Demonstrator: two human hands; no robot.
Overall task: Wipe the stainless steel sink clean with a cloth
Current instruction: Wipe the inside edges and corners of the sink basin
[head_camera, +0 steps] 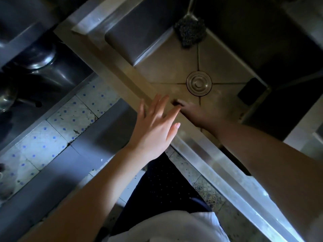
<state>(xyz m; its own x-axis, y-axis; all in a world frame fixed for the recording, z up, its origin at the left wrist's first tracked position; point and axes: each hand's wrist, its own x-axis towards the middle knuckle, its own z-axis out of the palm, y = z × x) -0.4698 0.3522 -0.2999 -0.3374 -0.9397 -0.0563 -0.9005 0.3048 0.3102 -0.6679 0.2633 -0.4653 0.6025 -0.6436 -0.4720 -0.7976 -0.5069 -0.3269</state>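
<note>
The stainless steel sink (227, 55) fills the upper middle of the view, with a round drain cover (199, 82) in its floor. My left hand (153, 130) hovers over the sink's front rim (122, 72), fingers spread and holding nothing. My right hand (201, 112) reaches down inside the basin, close to the front wall and just left of the drain. It is blurred and in shadow, with a small dark spot at its fingertips. No cloth shows in either hand. A dark mesh scrubber (190, 30) lies at the basin's back corner.
A dark flat rectangular object (251, 91) lies at the right edge of the basin floor. Metal pots (40, 58) sit on a low surface at left. A tiled floor with blue dots (57, 130) shows between that surface and the sink.
</note>
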